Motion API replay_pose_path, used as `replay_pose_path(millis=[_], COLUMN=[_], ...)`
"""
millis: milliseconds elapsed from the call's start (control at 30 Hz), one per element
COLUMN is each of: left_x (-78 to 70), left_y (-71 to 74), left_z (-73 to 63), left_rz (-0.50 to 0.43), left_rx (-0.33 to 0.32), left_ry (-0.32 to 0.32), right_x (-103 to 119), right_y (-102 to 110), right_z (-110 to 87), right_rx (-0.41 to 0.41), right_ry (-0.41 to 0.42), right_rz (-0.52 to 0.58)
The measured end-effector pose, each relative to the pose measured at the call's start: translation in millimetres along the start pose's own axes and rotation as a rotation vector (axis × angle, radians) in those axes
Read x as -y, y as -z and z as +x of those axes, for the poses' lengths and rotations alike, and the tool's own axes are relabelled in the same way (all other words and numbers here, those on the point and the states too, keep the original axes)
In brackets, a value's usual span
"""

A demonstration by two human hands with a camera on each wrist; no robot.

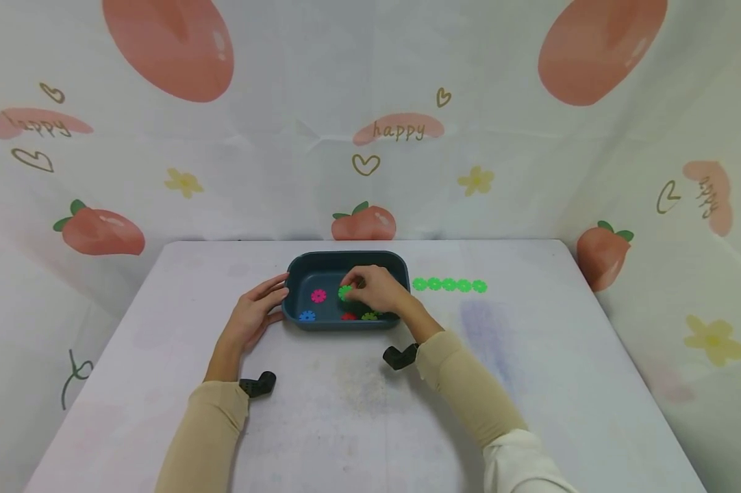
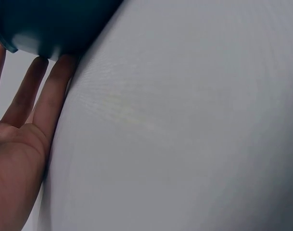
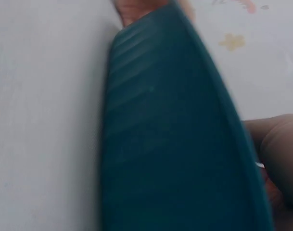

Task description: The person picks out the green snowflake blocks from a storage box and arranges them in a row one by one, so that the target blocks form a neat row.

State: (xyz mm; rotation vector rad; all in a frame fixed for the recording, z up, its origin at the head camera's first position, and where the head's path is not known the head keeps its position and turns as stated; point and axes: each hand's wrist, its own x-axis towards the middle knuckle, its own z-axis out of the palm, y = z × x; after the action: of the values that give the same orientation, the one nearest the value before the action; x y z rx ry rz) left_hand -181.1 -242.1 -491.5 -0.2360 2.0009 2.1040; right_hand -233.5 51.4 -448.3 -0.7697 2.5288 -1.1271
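A dark teal tray [image 1: 340,326] stands on the table with flower-shaped plastic pieces inside: a pink one [image 1: 318,296], a blue one [image 1: 307,315], a red one [image 1: 348,316] and an olive-green one [image 1: 369,316]. My left hand [image 1: 256,313] rests its extended fingers against the tray's left end; in the left wrist view those fingers [image 2: 52,94] touch its outer wall. Over the tray's inside, my right hand [image 1: 377,291] pinches a bright green flower piece [image 1: 344,293]. In the right wrist view the tray wall [image 3: 170,120] hides the right fingertips and that piece.
To the right of the tray, several bright green flower pieces [image 1: 449,284] lie in a straight row on the white table [image 1: 346,438]. Behind the table hangs a white cloth [image 1: 272,178] printed with peaches. A black wrist device [image 1: 258,385] sticks out near the left cuff.
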Motion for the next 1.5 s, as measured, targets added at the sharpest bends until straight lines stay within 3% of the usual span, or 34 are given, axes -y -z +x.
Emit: replay_pose_path(millis=[333, 767, 1033, 1500], left_x=[1.5, 1.0, 0.9, -0.6], left_y=[1.8, 1.4, 1.7, 0.8], left_z=[1.4, -0.1, 1.4, 0.2], left_rz=[-0.003, 0.007, 0.024, 0.008], left_rx=[-0.001, 0.0, -0.003, -0.006], left_ry=[0.002, 0.009, 0.008, 0.003], right_x=[3, -2, -11, -29], right_y=[14, 27, 35, 40], right_z=[-17.2, -35.3, -41.7, -50.0], right_rx=[-0.131, -0.254, -0.376, -0.492], right_ry=[0.03, -0.056, -0.115, -0.184], right_rz=[0.149, 0.291, 0.362, 0.53])
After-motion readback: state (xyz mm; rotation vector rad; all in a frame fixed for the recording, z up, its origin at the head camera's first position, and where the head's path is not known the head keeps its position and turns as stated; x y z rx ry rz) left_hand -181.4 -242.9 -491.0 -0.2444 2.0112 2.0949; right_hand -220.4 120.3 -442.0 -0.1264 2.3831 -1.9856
